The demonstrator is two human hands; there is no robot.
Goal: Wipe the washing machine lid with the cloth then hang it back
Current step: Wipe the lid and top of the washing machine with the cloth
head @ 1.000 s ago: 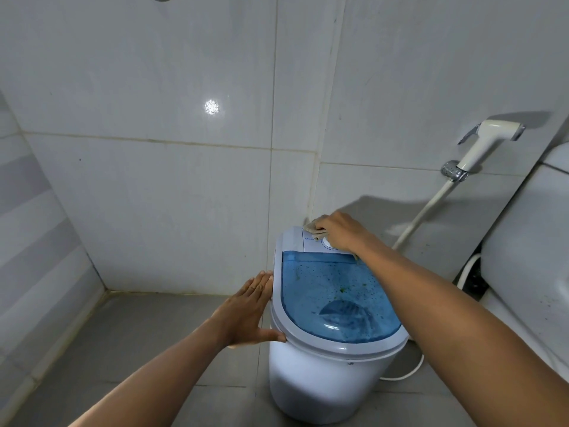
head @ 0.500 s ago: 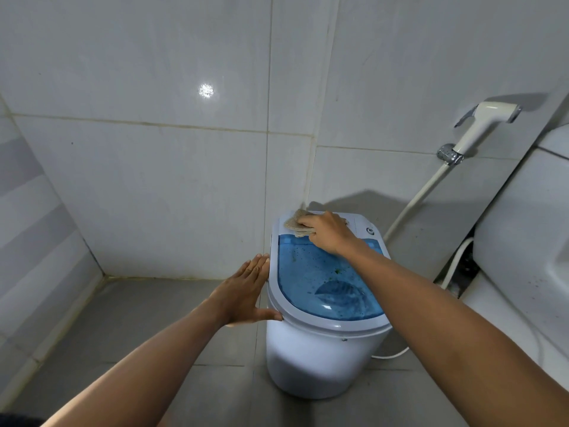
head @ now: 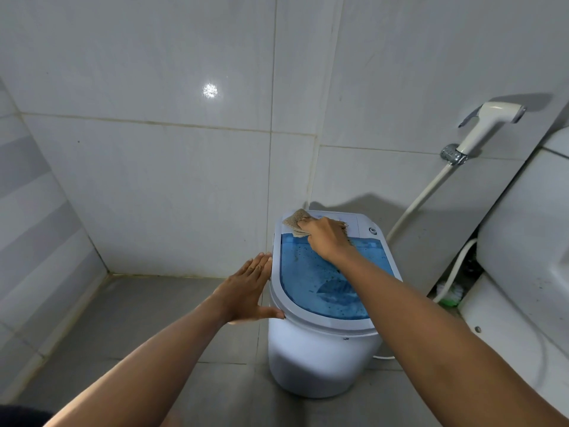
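Observation:
A small white washing machine (head: 320,359) stands on the grey floor near the wall corner. Its lid (head: 317,288) is translucent blue with a white rim and small dark specks on it. My right hand (head: 326,238) presses a beige cloth (head: 297,221) onto the lid's far left corner, over the white control panel. My left hand (head: 249,291) lies flat with fingers together against the lid's left rim, its thumb hooked at the front edge. No hanger for the cloth is in view.
A white bidet sprayer (head: 486,121) hangs on the tiled wall at the right, its hose (head: 421,198) running down behind the machine. A white toilet (head: 523,272) fills the right edge. Grey floor tiles (head: 147,318) spread to the left of the machine.
My right hand has slid the cloth from the middle of the control panel to its far left corner. My left hand has stayed on the lid's left rim. The view has tilted down slightly.

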